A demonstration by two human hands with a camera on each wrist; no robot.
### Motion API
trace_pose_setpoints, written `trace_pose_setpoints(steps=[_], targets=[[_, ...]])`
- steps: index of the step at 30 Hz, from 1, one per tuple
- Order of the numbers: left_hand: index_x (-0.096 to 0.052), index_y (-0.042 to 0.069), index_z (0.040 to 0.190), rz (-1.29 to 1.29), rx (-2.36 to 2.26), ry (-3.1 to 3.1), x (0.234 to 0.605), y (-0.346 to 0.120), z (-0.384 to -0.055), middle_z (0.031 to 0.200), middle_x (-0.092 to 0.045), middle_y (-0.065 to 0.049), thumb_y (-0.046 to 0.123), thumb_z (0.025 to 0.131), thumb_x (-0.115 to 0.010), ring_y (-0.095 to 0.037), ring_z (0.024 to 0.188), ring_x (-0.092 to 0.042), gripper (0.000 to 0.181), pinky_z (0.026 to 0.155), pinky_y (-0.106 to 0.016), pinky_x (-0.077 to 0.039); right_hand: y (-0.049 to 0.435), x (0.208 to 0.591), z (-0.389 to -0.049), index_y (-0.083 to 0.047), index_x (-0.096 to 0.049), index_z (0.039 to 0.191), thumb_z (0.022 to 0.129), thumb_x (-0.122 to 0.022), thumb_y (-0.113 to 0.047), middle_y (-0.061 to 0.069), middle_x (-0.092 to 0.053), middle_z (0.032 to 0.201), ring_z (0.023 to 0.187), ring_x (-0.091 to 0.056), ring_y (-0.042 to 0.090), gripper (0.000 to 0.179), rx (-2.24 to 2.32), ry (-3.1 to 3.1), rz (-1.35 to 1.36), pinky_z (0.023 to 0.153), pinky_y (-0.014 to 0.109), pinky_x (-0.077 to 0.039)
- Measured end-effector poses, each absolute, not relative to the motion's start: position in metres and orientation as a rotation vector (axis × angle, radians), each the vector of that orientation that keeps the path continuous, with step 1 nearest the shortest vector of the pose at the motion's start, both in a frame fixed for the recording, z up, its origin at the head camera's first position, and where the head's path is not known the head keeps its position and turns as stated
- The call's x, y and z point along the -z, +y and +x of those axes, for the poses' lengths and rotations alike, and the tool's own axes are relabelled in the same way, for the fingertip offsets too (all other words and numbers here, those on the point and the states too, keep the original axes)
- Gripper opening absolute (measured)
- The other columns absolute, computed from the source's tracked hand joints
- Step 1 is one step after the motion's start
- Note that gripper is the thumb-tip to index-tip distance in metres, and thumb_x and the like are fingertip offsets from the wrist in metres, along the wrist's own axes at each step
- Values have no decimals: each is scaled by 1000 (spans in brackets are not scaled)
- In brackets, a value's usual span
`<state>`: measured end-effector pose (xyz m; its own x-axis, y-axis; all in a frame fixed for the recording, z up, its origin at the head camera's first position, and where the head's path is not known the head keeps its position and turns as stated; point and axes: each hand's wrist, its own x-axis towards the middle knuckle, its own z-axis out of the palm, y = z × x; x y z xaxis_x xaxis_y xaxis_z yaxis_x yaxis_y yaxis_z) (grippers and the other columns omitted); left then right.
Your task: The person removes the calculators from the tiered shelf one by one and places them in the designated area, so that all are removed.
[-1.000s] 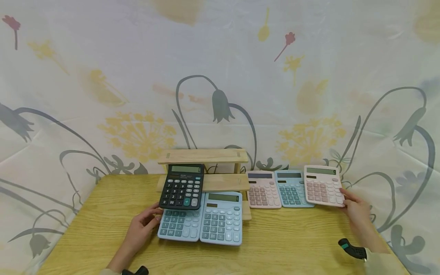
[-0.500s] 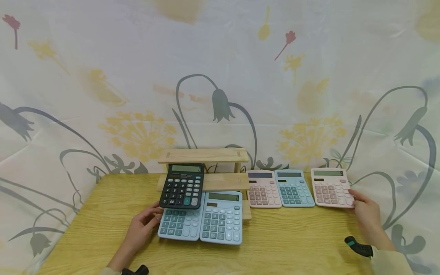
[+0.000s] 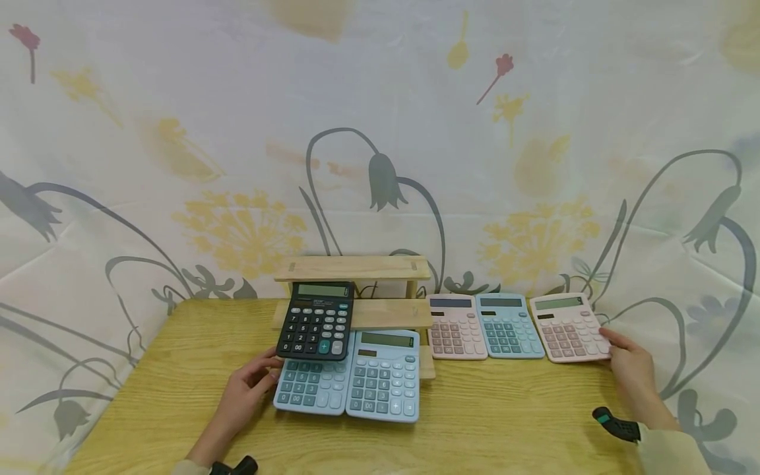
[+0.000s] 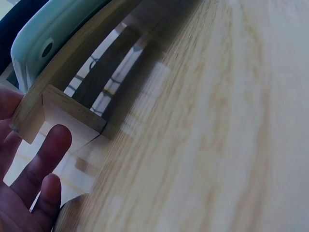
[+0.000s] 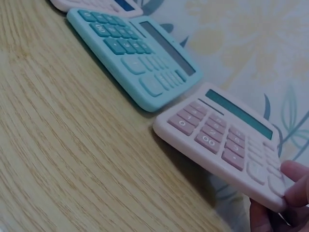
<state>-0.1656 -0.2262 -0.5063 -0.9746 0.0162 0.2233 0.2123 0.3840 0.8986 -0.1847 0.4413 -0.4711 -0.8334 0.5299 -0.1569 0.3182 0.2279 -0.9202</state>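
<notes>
My right hand (image 3: 633, 369) pinches a pink calculator (image 5: 219, 145) by its lower right corner, thumb on top and fingers underneath. The near edge of this calculator is tilted up off the table in the right wrist view. Just left of it lies a blue calculator (image 3: 509, 326), and beyond that a second pink calculator (image 3: 456, 328). On the left, my left hand (image 3: 245, 389) grips the end of a wooden stand (image 4: 36, 104) with thumb and fingertips; its other fingers (image 4: 46, 159) hang free. A black calculator (image 3: 316, 323) leans on the stand above two light blue calculators (image 3: 384, 379).
The wooden table (image 3: 487, 422) reaches back to a flower-printed cloth (image 3: 380, 86). The stand's bare top shelf (image 3: 353, 267) rises behind the black calculator. A black strap (image 3: 616, 424) sits at the right wrist.
My right hand carried the pink calculator right, off the blue one's edge, then drew it back slightly left and turned it askew beside the blue one. My left hand stayed put.
</notes>
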Motion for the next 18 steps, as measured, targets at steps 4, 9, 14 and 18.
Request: trace_pose_setpoints(steps=[4,9,14,18], targets=[[-72,6,107,-212,1647,-2455,507,-227,-166,143,-54,-16,4,96,-64,-10,119,-55,14,83,-22,-48,439,474,-185,0,-33,152,104,-28,-9,21,-26,159,117,-49,6,49,-1676,-2265,-803,73,7,-45],[-72,5,105,-226,1635,-2442,508,-227,-166,141,-55,-17,4,95,-64,-6,110,-57,13,80,-23,-48,439,479,-185,2,-36,150,106,-34,-10,16,-36,152,92,-53,-11,46,-1808,-2116,-761,75,10,-48],[-72,6,105,-213,1622,-2452,507,-226,-166,141,-55,-17,3,95,-64,-8,116,-55,13,82,-22,-49,436,487,-186,5,-38,147,105,-38,-6,17,-33,154,99,-55,-10,43,-1872,-2005,-735,79,10,-47],[-72,6,105,-219,1631,-2440,508,-226,-166,141,-56,-17,3,94,-65,-6,114,-56,14,82,-23,-49,435,491,-187,3,-39,148,104,-39,-4,19,-33,155,108,-52,-6,44,-1788,-2064,-760,80,8,-46]])
